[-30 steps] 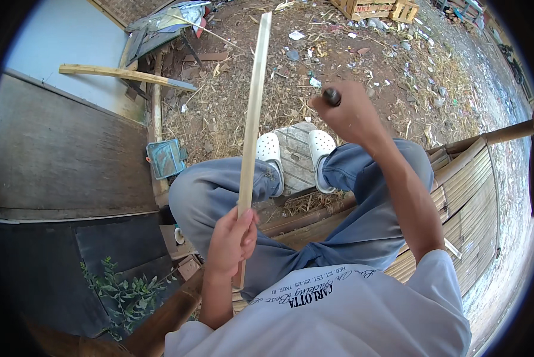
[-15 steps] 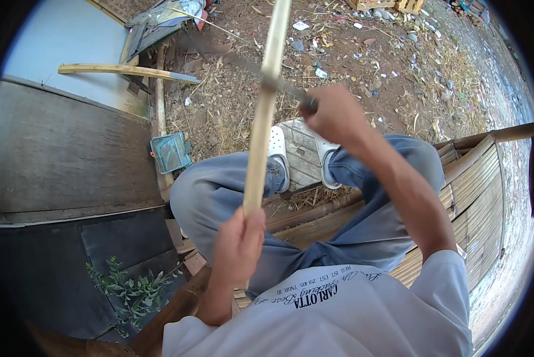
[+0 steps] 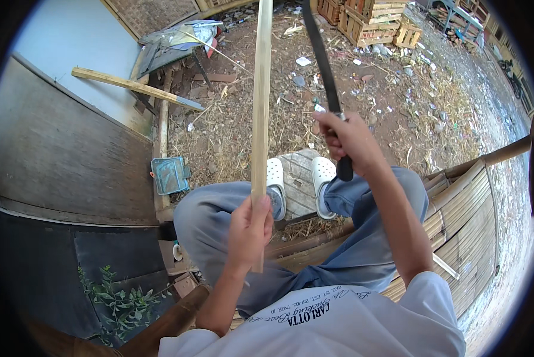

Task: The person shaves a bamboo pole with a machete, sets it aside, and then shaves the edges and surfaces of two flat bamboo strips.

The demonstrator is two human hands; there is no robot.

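My left hand (image 3: pixel 248 233) is wrapped round the lower part of a long, pale bamboo strip (image 3: pixel 260 113). The strip stands nearly upright in the view, its far end passing out of the top edge and its short lower end showing below my fist. In my right hand (image 3: pixel 355 144) is a machete (image 3: pixel 323 62), gripped by its black handle. Its long dark blade points away and a little left, to the right of the strip and apart from it. Both hands are above my bent knees.
I sit on a bamboo slat bench (image 3: pixel 466 220), my white clogs on a worn board (image 3: pixel 298 178). A wooden beam (image 3: pixel 133 87) juts out at the left, above a blue plastic tray (image 3: pixel 170 175). Wooden crates (image 3: pixel 368 24) stand on the littered ground. A leafy plant (image 3: pixel 121 300) is at lower left.
The machete, which crossed the strip with a blurred blade, has swung right and away from it, its blade now pointing forward. The strip is more upright, and the view has shifted to show more ahead.
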